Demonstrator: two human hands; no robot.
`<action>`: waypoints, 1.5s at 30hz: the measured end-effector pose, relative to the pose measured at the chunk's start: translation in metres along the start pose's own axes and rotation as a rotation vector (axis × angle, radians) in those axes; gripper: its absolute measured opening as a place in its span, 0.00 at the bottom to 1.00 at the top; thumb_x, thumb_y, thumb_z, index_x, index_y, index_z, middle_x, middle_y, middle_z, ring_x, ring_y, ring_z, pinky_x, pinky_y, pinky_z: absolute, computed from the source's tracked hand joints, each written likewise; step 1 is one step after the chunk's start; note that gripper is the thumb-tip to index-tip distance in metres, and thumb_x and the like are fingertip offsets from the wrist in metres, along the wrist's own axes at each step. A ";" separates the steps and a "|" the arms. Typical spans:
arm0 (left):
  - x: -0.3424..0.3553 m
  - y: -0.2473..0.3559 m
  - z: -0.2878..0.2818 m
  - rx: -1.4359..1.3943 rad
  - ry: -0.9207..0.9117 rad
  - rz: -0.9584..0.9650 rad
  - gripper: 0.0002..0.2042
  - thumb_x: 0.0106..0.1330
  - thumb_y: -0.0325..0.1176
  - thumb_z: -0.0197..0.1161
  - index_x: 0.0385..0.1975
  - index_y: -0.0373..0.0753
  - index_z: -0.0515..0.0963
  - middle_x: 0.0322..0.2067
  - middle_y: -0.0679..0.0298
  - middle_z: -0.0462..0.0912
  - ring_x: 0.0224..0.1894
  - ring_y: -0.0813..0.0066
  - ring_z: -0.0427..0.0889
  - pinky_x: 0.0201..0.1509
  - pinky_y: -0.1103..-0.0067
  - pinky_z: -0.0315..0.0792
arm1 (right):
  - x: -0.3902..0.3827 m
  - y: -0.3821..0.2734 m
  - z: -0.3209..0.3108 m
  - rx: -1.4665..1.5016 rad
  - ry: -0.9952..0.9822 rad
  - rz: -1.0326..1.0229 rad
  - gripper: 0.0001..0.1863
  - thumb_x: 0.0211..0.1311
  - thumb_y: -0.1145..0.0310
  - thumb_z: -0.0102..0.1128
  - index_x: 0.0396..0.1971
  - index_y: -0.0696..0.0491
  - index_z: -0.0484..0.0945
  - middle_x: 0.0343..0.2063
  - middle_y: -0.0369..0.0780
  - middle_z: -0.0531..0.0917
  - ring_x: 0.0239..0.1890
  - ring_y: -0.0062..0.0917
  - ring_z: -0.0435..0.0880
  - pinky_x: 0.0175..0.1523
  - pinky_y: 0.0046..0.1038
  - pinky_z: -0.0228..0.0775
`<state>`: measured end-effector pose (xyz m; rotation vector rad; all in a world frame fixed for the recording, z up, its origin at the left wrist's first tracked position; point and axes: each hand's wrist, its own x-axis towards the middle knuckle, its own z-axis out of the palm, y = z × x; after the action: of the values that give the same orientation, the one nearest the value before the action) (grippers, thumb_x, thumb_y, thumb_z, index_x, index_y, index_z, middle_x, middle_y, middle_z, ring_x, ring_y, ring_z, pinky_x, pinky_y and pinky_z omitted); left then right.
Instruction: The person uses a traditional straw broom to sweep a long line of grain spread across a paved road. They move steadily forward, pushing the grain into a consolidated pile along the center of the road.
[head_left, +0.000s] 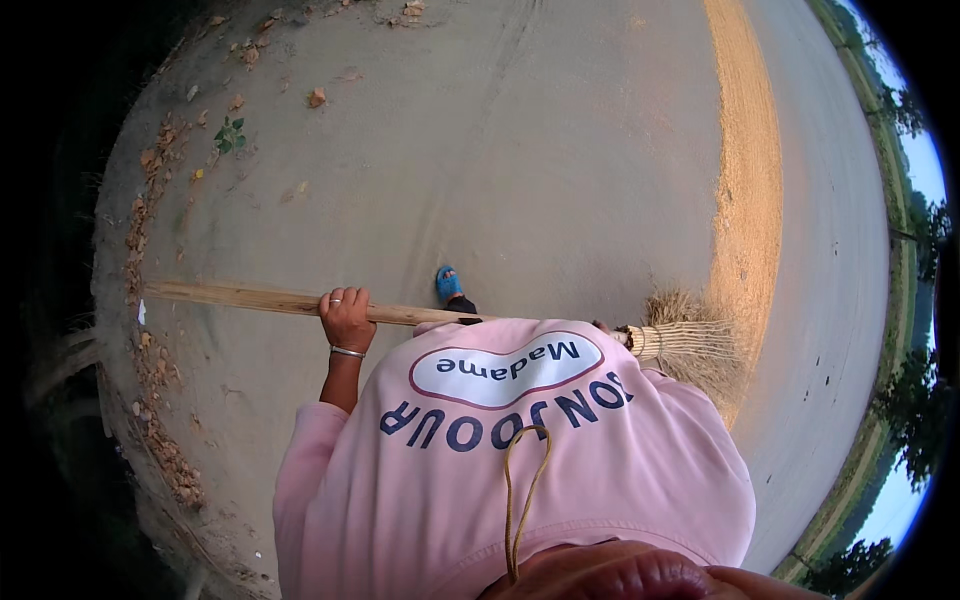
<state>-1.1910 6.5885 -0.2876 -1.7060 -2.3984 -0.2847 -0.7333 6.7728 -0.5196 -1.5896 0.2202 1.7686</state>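
Observation:
My left hand (pixel 347 318), with a ring and a bracelet, is closed around a long, flat wooden pole (pixel 235 296). The pole runs from the left across the front of my body, and its right end passes behind my pink shirt. To the right, a straw broom (pixel 690 345) with a bound, woven neck sticks out past the shirt, its bristles spread to the right. A small part of my right hand (pixel 602 327) shows at the broom's neck; the shirt hides most of it. Whether pole and broom are joined is hidden.
A long band of yellow-orange, grain-like material (pixel 748 170) lies along the grey pavement (pixel 560 150) on the right. Dry leaves (pixel 165 455) line the left edge. One blue sandal (pixel 449 283) of mine shows ahead. Grass and trees (pixel 915 405) stand at the far right.

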 end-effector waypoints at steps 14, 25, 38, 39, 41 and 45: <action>-0.134 0.011 -0.104 0.740 -0.015 -0.754 0.08 0.46 0.36 0.58 0.17 0.47 0.64 0.18 0.71 0.66 0.28 0.72 0.68 0.37 0.75 0.58 | -0.051 0.126 0.333 -0.391 -0.332 0.221 0.04 0.49 0.73 0.48 0.23 0.55 0.63 0.14 0.39 0.67 0.16 0.27 0.68 0.24 0.31 0.67; -0.118 0.103 -0.154 1.045 -0.164 -0.889 0.08 0.50 0.39 0.51 0.15 0.48 0.62 0.16 0.70 0.64 0.24 0.75 0.69 0.32 0.78 0.59 | -0.056 0.184 0.402 -0.667 -0.455 0.386 0.06 0.48 0.77 0.51 0.26 0.58 0.65 0.16 0.39 0.71 0.17 0.26 0.72 0.24 0.30 0.72; 0.081 0.047 -0.156 1.113 -0.469 -0.470 0.07 0.52 0.39 0.49 0.15 0.50 0.61 0.17 0.72 0.64 0.26 0.79 0.70 0.35 0.80 0.59 | -0.009 0.010 0.387 -0.149 -0.287 0.264 0.06 0.50 0.78 0.48 0.27 0.60 0.62 0.18 0.41 0.71 0.19 0.27 0.74 0.25 0.30 0.72; 0.100 0.043 -0.145 1.131 -0.464 -0.395 0.07 0.52 0.39 0.49 0.15 0.50 0.61 0.17 0.73 0.64 0.26 0.79 0.70 0.36 0.80 0.58 | 0.004 -0.006 0.376 -0.074 -0.291 0.255 0.06 0.50 0.78 0.48 0.27 0.59 0.62 0.18 0.40 0.71 0.19 0.27 0.73 0.25 0.31 0.72; 0.131 0.031 -0.131 0.954 -0.230 -0.191 0.08 0.53 0.37 0.48 0.16 0.52 0.60 0.17 0.74 0.63 0.27 0.84 0.70 0.38 0.81 0.57 | 0.020 -0.027 0.360 0.017 -0.292 0.242 0.05 0.51 0.77 0.47 0.27 0.59 0.62 0.17 0.40 0.70 0.19 0.27 0.73 0.26 0.31 0.72; 0.219 0.021 -0.111 0.829 -0.215 -0.063 0.08 0.51 0.36 0.50 0.15 0.52 0.60 0.16 0.74 0.62 0.27 0.84 0.70 0.37 0.81 0.58 | 0.016 -0.109 0.369 0.161 -0.147 0.102 0.05 0.51 0.76 0.47 0.28 0.57 0.62 0.17 0.39 0.70 0.19 0.27 0.72 0.27 0.31 0.71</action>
<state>-1.2377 6.7651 -0.1224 -1.2961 -2.2037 0.8112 -0.9577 7.0688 -0.4170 -1.3497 0.3695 1.8860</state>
